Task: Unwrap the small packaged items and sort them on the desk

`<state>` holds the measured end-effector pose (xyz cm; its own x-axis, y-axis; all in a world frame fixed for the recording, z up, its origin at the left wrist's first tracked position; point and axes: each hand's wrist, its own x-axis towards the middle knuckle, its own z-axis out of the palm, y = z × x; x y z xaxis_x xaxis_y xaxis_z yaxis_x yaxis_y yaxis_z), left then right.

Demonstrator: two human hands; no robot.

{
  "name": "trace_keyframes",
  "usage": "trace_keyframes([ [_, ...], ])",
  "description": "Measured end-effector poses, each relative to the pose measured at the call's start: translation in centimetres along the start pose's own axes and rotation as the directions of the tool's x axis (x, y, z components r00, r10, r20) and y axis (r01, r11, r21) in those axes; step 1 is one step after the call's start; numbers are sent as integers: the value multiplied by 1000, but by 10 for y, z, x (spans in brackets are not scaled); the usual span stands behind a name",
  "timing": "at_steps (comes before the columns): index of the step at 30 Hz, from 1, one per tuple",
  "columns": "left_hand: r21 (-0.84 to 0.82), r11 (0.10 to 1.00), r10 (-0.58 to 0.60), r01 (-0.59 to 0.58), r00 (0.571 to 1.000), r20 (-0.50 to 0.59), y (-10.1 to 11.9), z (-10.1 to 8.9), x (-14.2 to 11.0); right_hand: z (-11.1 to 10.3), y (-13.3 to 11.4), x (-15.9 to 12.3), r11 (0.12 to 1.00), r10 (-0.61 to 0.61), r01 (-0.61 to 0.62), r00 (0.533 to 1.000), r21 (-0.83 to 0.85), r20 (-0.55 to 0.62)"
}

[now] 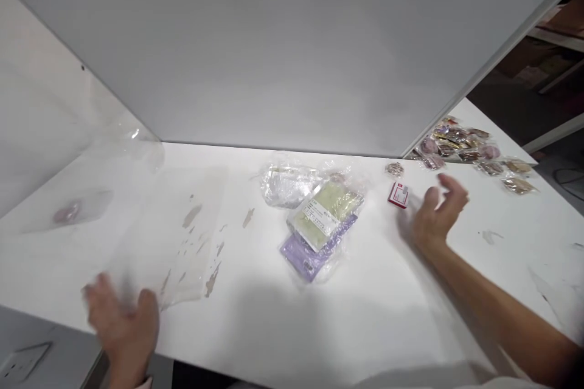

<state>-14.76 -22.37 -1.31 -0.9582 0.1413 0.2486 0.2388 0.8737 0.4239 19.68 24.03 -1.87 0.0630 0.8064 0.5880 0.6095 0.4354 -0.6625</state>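
My left hand (122, 319) hovers at the front left edge of the white table, slightly blurred, fingers apart and nothing visible in them. Beyond it lies a flat clear plastic bag (182, 279). My right hand (435, 216) is raised over the right side, thumb and fingers apart, holding nothing. Close to it sits a small red-and-white box (399, 194), with a small wrapped item (395, 169) behind. Between my hands are a green packet (326, 209) with a white label, a purple packet (303, 255) partly under it, and a crumpled clear wrapper (289, 185).
A grey panel (274, 61) rises along the table's back. Several small wrapped items (469, 146) are heaped at the far right. On the left, a clear bag (91, 203) holds something pink. Worn patches (213, 279) mark the white table (283, 340).
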Motion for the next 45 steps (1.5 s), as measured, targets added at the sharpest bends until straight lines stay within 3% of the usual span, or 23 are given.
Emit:
trace_keyframes([
  [1,-25,998,54,-53,998,36,3,1,6,-10,-20,-24,997,-60,52,988,59,144],
  [3,-71,986,159,-149,973,165,9,6,19,-19,-59,-60,983,-52,-7,948,183,314],
  [6,-67,975,224,-214,946,233,18,11,35,-9,-101,-76,976,57,-153,863,152,502],
  [9,-23,962,272,-272,949,158,32,4,37,7,-121,-67,981,121,-181,842,65,526],
  [11,-93,940,335,-329,940,62,44,-6,27,9,-129,-61,963,124,-228,846,142,519],
  [13,-299,884,389,-361,921,37,61,-18,11,1,-138,-60,896,127,-319,851,309,510],
  [15,-588,765,431,-262,887,167,84,-28,-9,-10,-152,-63,797,95,-355,872,488,480],
  [17,-801,597,482,40,781,398,111,-34,-28,-21,-168,-69,717,49,-345,892,605,450],
  [18,-830,499,512,249,688,514,124,-35,-37,-25,-176,-74,691,31,-339,896,639,442],
  [19,-785,404,551,470,559,619,137,-34,-45,-28,-183,-80,675,16,-335,897,657,441],
  [21,-517,270,648,812,244,722,157,-29,-56,-35,-194,-95,664,-14,-331,891,671,453],
  [22,-378,222,687,899,131,714,163,-25,-60,-39,-196,-103,660,-46,-327,881,676,471],
  [23,-284,174,708,943,80,702,167,-20,-62,-44,-197,-112,660,-98,-321,860,680,501],
  [24,-247,125,704,961,89,704,168,-15,-64,-50,-195,-121,664,-168,-312,823,679,542],
  [25,-261,76,672,962,144,727,168,-11,-64,-56,-191,-128,675,-248,-301,767,673,592],
  [27,-384,0,551,923,321,771,163,-4,-64,-67,-181,-140,711,-356,-298,628,636,692],
  [29,-520,-5,457,854,465,758,156,-1,-64,-72,-170,-149,733,-324,-367,551,572,769],
  [31,-628,20,443,778,556,703,152,-1,-65,-71,-162,-155,701,-206,-508,528,501,824],
  [34,-701,59,460,711,604,651,153,-2,-69,-65,-160,-162,662,-112,-618,478,424,871],
  [38,-756,44,443,653,666,600,162,-3,-75,-62,-164,-166,702,-100,-590,473,399,876],
  [43,-767,106,428,633,667,610,171,-4,-76,-59,-161,-159,682,-64,-646,414,343,908],
  [45,-766,164,415,622,660,626,171,-5,-75,-57,-158,-155,640,-23,-682,442,353,897],
])
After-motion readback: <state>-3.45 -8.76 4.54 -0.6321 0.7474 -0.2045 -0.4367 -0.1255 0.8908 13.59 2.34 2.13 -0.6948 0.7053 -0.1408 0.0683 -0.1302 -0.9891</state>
